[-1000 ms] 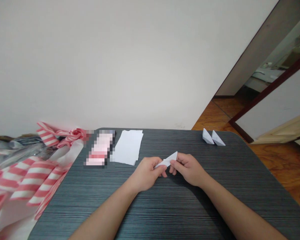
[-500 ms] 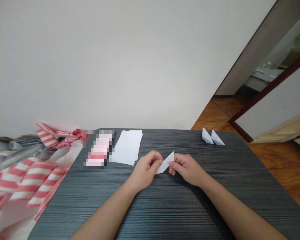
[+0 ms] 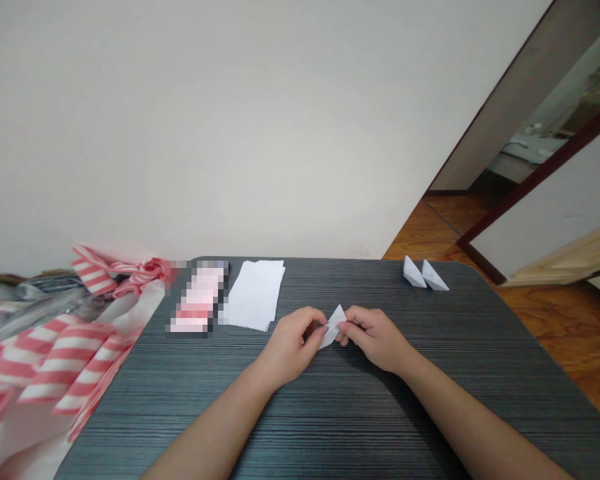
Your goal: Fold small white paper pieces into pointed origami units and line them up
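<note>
From the head camera, both forearms reach forward over a dark, striped-grain worktop (image 3: 360, 427) and meet near its middle. The left hand (image 3: 293, 343) and the right hand (image 3: 375, 337) share a small folded piece of white paper (image 3: 334, 323), which stands up between them just above the worktop, its pointed tip upward. The left grip is pinched on the paper's left edge with thumb and fingertips, the other fingers curled under; the right grip is pinched on the paper's right edge in the same way. Behind the left hand, a little apart from it, a flat stack of white sheets (image 3: 254, 293) lies on the worktop, and just to its left sits a blurred pink and white item (image 3: 196, 297). At the far right corner of the worktop two small folded white paper pieces (image 3: 425, 275) stand side by side. A red and white striped plastic bag (image 3: 45, 360) lies against the worktop's left edge. Behind everything is a plain pale wall (image 3: 230, 120).
</note>
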`<state>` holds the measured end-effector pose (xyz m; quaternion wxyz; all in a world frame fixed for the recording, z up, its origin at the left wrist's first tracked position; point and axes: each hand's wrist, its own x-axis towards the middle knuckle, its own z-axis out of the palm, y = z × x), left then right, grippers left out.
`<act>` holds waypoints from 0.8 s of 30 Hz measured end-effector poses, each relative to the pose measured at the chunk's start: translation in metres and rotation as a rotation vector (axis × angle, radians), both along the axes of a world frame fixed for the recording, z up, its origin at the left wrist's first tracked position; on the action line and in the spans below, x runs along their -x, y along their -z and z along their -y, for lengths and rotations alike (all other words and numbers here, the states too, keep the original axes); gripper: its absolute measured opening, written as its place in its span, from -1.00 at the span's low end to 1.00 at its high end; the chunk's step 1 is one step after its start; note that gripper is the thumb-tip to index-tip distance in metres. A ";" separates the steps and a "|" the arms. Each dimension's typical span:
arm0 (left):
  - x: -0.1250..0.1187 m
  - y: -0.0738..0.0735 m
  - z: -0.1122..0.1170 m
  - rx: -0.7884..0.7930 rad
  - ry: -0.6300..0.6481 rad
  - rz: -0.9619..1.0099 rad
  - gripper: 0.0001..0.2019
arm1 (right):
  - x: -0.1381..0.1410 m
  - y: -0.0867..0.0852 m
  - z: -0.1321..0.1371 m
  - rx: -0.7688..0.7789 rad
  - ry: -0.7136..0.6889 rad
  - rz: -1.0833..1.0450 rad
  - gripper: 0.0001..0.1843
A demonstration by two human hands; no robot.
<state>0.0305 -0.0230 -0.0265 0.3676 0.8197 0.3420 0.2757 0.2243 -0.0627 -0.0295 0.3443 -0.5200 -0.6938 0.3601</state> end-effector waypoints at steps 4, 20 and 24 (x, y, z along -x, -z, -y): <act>0.000 -0.002 0.000 -0.010 -0.006 0.009 -0.87 | 0.000 -0.001 0.000 -0.013 0.004 0.003 -0.81; 0.000 -0.002 -0.001 -0.019 0.050 0.056 -0.87 | 0.000 0.000 0.000 -0.008 -0.001 -0.001 -0.82; -0.002 -0.004 -0.001 -0.013 0.093 0.084 -0.87 | 0.000 0.001 -0.001 -0.010 -0.004 -0.005 -0.83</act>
